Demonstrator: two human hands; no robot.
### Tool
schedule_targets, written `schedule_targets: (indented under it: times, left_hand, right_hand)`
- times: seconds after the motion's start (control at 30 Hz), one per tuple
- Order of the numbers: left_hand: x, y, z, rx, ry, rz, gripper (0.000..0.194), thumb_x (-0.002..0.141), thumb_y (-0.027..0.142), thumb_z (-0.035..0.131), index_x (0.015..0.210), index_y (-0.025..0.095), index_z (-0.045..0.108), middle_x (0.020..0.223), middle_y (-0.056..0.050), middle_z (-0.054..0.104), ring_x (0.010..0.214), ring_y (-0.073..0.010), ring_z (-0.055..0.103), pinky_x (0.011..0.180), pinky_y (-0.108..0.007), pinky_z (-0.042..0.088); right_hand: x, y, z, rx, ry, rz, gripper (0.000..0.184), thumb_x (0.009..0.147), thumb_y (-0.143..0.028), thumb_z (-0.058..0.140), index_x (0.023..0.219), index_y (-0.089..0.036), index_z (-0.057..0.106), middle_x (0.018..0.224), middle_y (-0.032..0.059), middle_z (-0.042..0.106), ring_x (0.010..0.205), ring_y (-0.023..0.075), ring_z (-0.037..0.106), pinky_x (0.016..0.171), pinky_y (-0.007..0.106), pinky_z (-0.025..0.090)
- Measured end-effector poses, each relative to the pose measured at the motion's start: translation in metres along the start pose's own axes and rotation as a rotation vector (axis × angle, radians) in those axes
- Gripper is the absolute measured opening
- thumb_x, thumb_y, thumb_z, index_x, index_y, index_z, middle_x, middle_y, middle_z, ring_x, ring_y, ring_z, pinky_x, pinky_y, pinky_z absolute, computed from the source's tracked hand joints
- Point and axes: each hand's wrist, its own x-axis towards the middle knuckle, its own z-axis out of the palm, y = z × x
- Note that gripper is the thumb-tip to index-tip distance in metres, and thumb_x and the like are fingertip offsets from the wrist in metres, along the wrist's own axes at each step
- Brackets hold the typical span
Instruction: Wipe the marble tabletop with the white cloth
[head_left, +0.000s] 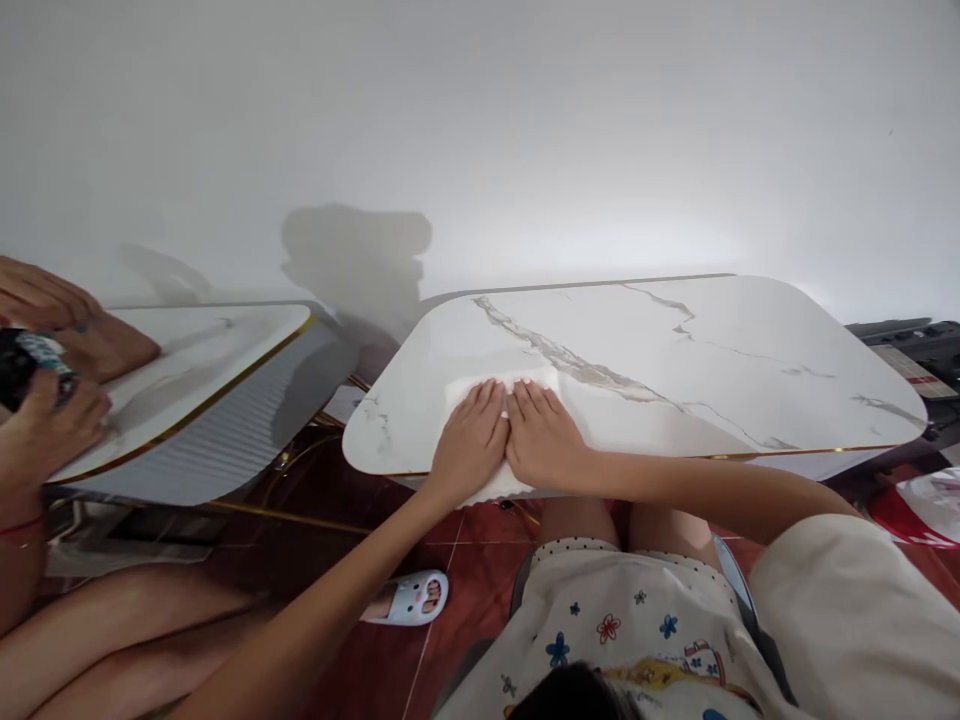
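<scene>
A thin white sheet (498, 488), which looks like a tissue or soft napkin, lies flat at the front edge of the white marble-patterned table (720, 350). My left hand (471, 447) rests palm down on its left half, fingers stretched forward. Beside it, my right hand (546, 442) presses flat on the right half, with the inner edges of both hands touching. The sheet's back edge shows beyond the fingertips, and its front edge hangs a little over the table's gold trim. Whatever lies beneath the palms is hidden.
Another person's hands (56, 420) hold a dark object at a second marble-patterned table (217, 355) on the left. A plain wall (525, 130) stands behind. Dark equipment (930, 350) and a red container with clear plastic (930, 505) sit at right.
</scene>
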Motion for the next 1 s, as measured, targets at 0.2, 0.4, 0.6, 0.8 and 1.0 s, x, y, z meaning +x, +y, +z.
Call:
schedule_targets:
  times: [0.2,0.4,0.6,0.8,1.0]
  left_hand:
    - [0.031,0.045,0.01,-0.072,-0.077,0.004,0.053,0.092,0.029,0.023,0.14,0.007,0.034,0.148,-0.014,0.035,0.14,-0.0252,0.027,0.114,-0.043,0.025]
    - [0.099,0.052,0.025,-0.133,-0.08,-0.046,0.052,0.09,0.026,0.03,0.138,0.006,0.038,0.148,-0.015,0.036,0.139,-0.0267,0.028,0.114,-0.041,0.024]
    - [0.162,0.023,0.042,-0.161,0.025,-0.087,0.044,0.089,0.017,0.031,0.129,0.014,0.05,0.14,-0.01,0.047,0.134,-0.0266,0.035,0.112,-0.044,0.028]
    - [0.213,-0.018,0.054,-0.113,0.117,-0.164,0.042,0.086,0.013,0.033,0.12,0.017,0.057,0.136,-0.01,0.049,0.133,-0.0305,0.035,0.109,-0.049,0.03]
    - [0.262,-0.032,0.069,-0.067,0.16,-0.187,0.039,0.086,0.015,0.035,0.12,0.014,0.056,0.13,-0.013,0.053,0.131,-0.031,0.037,0.108,-0.048,0.03]
  right_hand:
    - [-0.019,0.046,-0.016,0.018,-0.044,0.079,0.056,0.088,-0.025,0.036,0.138,0.002,0.04,0.146,0.021,0.038,0.136,0.0293,0.031,0.112,0.044,0.024]
    - [0.019,0.103,-0.014,-0.042,-0.161,0.086,0.058,0.091,-0.026,0.029,0.142,0.001,0.034,0.149,0.0189,0.033,0.138,0.0283,0.027,0.112,0.041,0.02]
    - [0.088,0.145,0.0,-0.002,-0.258,0.115,0.054,0.094,-0.022,0.024,0.143,-0.001,0.033,0.15,0.0168,0.032,0.138,0.0252,0.027,0.111,0.039,0.022]
    - [0.151,0.164,0.025,-0.009,-0.159,0.179,0.05,0.095,-0.021,0.026,0.141,-0.003,0.036,0.149,0.015,0.035,0.137,0.0231,0.029,0.111,0.038,0.021]
    - [0.191,0.202,0.04,-0.019,-0.126,0.158,0.049,0.096,-0.023,0.026,0.141,-0.007,0.039,0.149,0.0109,0.037,0.137,0.0213,0.03,0.11,0.036,0.022]
